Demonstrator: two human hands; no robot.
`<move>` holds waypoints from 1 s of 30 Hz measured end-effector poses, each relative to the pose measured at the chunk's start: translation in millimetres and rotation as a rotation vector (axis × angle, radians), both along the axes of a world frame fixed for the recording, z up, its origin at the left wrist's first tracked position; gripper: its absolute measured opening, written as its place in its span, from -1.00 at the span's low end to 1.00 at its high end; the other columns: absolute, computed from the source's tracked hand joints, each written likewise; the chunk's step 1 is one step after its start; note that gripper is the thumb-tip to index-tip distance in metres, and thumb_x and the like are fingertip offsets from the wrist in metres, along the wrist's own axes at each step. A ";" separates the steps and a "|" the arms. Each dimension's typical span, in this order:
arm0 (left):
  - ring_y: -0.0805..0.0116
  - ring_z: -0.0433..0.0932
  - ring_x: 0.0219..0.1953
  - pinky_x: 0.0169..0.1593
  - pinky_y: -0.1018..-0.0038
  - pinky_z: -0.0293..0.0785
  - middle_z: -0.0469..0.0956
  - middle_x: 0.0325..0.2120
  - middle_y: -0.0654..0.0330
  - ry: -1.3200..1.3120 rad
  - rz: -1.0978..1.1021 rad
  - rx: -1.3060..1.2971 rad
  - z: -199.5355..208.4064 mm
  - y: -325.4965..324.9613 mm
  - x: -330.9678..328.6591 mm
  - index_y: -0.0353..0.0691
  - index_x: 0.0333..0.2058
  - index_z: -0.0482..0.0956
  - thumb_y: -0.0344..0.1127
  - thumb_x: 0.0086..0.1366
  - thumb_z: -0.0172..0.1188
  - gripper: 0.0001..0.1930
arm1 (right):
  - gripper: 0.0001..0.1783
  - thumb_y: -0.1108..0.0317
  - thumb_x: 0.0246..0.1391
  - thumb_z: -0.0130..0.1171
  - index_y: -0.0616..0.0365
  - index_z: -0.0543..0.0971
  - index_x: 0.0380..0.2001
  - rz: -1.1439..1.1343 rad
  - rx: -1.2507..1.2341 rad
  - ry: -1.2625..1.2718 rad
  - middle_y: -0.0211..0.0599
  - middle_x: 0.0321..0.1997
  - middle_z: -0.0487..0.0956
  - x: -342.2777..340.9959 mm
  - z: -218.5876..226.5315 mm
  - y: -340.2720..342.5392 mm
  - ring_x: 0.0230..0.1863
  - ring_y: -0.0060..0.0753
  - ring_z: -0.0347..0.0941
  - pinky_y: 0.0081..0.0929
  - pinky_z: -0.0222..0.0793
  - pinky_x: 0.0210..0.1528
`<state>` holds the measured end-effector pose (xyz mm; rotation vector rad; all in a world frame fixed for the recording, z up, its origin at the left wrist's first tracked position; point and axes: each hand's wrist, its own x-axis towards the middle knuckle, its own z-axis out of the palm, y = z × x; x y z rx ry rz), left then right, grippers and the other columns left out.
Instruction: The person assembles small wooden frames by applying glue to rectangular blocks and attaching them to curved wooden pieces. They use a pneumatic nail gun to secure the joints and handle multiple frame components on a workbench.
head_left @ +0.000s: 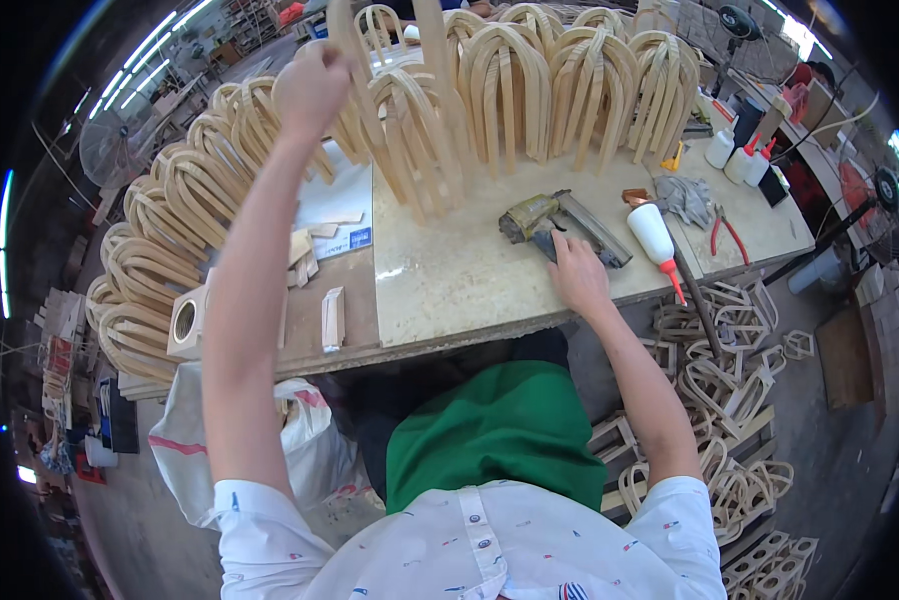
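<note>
Left hand (pixel 311 85) clenches an upright bent-wood arch (pixel 410 120) – legs down; right hand (pixel 578 275) apparently grasps the nail gun (pixel 560 225), lying crosswise.

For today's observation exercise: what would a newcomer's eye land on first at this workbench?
Rows of pale bent-wood arches curve along the far and left edges of the workbench. The left hand grips one raised arch, while the right hand rests on a yellowish nail gun mid-bench, beside a white red-tipped glue bottle.
</note>
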<state>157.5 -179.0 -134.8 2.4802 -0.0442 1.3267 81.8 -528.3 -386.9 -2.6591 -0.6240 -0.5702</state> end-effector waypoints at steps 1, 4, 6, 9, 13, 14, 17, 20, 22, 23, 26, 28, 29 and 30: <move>0.08 0.61 -0.36 -0.21 0.29 0.48 0.62 -0.45 0.05 -0.079 -0.010 0.053 20.5 -0.6 -3.4 -0.25 -0.37 0.60 -0.17 0.14 0.19 -0.75 | -0.49 0.42 -0.10 0.13 0.25 0.37 0.00 -0.010 -0.009 0.006 -0.06 -0.28 0.50 0.3 -0.9 -2.3 -0.14 -0.04 0.41 -0.18 0.37 -0.09; 0.35 0.59 -0.48 -0.40 0.48 0.45 0.58 -0.60 0.13 -0.302 -0.041 0.051 74.8 -24.2 -45.3 -0.39 -0.41 0.57 -0.26 0.10 0.22 -0.75 | -0.47 0.37 -0.08 0.14 0.22 0.36 0.03 -0.055 -0.030 0.022 -0.04 -0.25 0.49 2.5 -2.7 -9.6 -0.11 -0.01 0.40 -0.17 0.36 -0.05; 0.28 0.62 -0.44 -0.35 0.42 0.49 0.59 -0.58 0.11 -0.163 -0.144 -0.059 88.8 -27.9 -98.5 -0.38 -0.42 0.58 -0.24 0.08 0.23 -0.74 | -0.45 0.33 -0.05 0.16 0.18 0.34 0.06 -0.038 -0.019 0.075 -0.01 -0.17 0.48 1.0 -2.9 -3.9 -0.05 0.00 0.38 -0.18 0.34 0.00; 0.35 0.61 -0.42 -0.27 0.47 0.47 0.64 -0.48 0.13 -0.057 -0.186 -0.034 36.0 -17.7 -148.3 -0.33 -0.32 0.58 -0.18 0.14 0.22 -0.71 | -0.43 0.30 -0.02 0.16 0.17 0.33 0.09 -0.041 -0.069 0.089 -0.03 -0.09 0.48 -0.1 -0.8 -3.1 0.00 -0.02 0.38 -0.18 0.34 0.02; 0.40 0.57 -0.46 -0.33 0.51 0.46 0.59 -0.53 0.17 0.050 -0.242 -0.182 -76.1 -36.2 -180.2 -0.31 -0.38 0.56 -0.23 0.11 0.27 -0.76 | -0.43 0.28 0.00 0.15 0.16 0.32 0.10 -0.048 -0.099 0.096 -0.05 -0.04 0.47 -0.5 -1.6 -2.5 0.02 -0.03 0.37 -0.19 0.35 0.04; 0.26 0.56 -0.51 -0.37 0.44 0.47 0.57 -0.57 0.13 0.053 -0.299 -0.254 -99.3 -44.0 -179.8 -0.27 -0.43 0.56 -0.23 0.09 0.27 -0.78 | -0.43 0.27 0.00 0.15 0.16 0.32 0.10 -0.053 -0.105 0.089 -0.06 -0.04 0.47 0.2 -1.1 -5.7 0.03 -0.03 0.37 -0.19 0.35 0.04; 0.48 0.56 -0.48 -0.36 0.54 0.46 0.56 -0.57 0.17 0.240 -0.209 -0.237 -136.1 -54.7 -183.1 -0.35 -0.41 0.54 -0.28 0.10 0.29 -0.78 | -0.43 0.26 0.01 0.13 0.15 0.32 0.11 -0.052 -0.119 0.089 -0.06 -0.04 0.47 0.9 -2.2 -2.3 0.04 -0.03 0.37 -0.19 0.35 0.04; 0.43 0.55 -0.51 -0.36 0.51 0.47 0.55 -0.59 0.14 0.253 -0.210 -0.218 -156.0 -54.8 -176.3 -0.34 -0.43 0.53 -0.28 0.10 0.29 -0.78 | -0.43 0.25 0.02 0.13 0.14 0.32 0.11 -0.061 -0.128 0.087 -0.06 -0.04 0.47 2.0 -1.9 -2.2 0.04 -0.03 0.37 -0.18 0.35 0.04; 0.43 0.56 -0.50 -0.35 0.50 0.48 0.56 -0.57 0.14 0.247 -0.209 -0.237 -162.1 -55.1 -173.6 -0.34 -0.42 0.53 -0.29 0.11 0.29 -0.78 | -0.43 0.24 0.02 0.13 0.13 0.32 0.12 -0.069 -0.134 0.091 -0.07 -0.04 0.47 3.0 -2.7 -2.7 0.05 -0.03 0.37 -0.18 0.35 0.05; 0.42 0.56 -0.50 -0.35 0.50 0.49 0.57 -0.56 0.14 0.247 -0.210 -0.245 -164.5 -55.2 -172.6 -0.34 -0.42 0.52 -0.29 0.11 0.29 -0.78 | -0.43 0.24 0.02 0.13 0.13 0.32 0.12 -0.074 -0.138 0.097 -0.07 -0.04 0.47 3.5 -0.8 -2.3 0.05 -0.03 0.36 -0.18 0.35 0.05; 0.42 0.57 -0.49 -0.34 0.50 0.49 0.59 -0.52 0.14 0.289 -0.251 -0.275 -171.7 -51.7 -174.1 -0.35 -0.42 0.52 -0.30 0.13 0.28 -0.78 | -0.41 0.22 0.04 0.12 0.12 0.31 0.15 -0.078 -0.153 0.122 -0.07 -0.02 0.46 0.8 1.1 -1.3 0.07 -0.03 0.35 -0.18 0.34 0.07; 0.43 0.57 -0.46 -0.32 0.51 0.49 0.60 -0.48 0.15 0.344 -0.267 -0.282 -169.8 -50.9 -174.5 -0.36 -0.38 0.53 -0.31 0.14 0.27 -0.78 | -0.40 0.20 0.04 0.12 0.11 0.30 0.16 -0.057 -0.150 0.124 -0.06 0.00 0.46 3.8 -1.3 -2.3 0.08 -0.04 0.35 -0.19 0.33 0.08; 0.43 0.57 -0.45 -0.30 0.52 0.49 0.61 -0.47 0.16 0.374 -0.274 -0.284 -168.4 -48.5 -175.7 -0.37 -0.36 0.54 -0.31 0.15 0.27 -0.78 | -0.40 0.21 0.03 0.13 0.12 0.31 0.16 -0.061 -0.160 0.122 -0.07 0.00 0.46 2.8 -1.2 -2.2 0.08 -0.04 0.35 -0.19 0.33 0.08; 0.44 0.56 -0.43 -0.29 0.52 0.48 0.60 -0.45 0.16 0.393 -0.304 -0.346 -166.6 -44.6 -179.8 -0.37 -0.33 0.54 -0.31 0.14 0.28 -0.77 | -0.39 0.22 0.02 0.15 0.12 0.31 0.16 -0.063 -0.170 0.120 -0.07 0.01 0.46 2.5 0.2 -2.4 0.07 -0.05 0.35 -0.20 0.33 0.08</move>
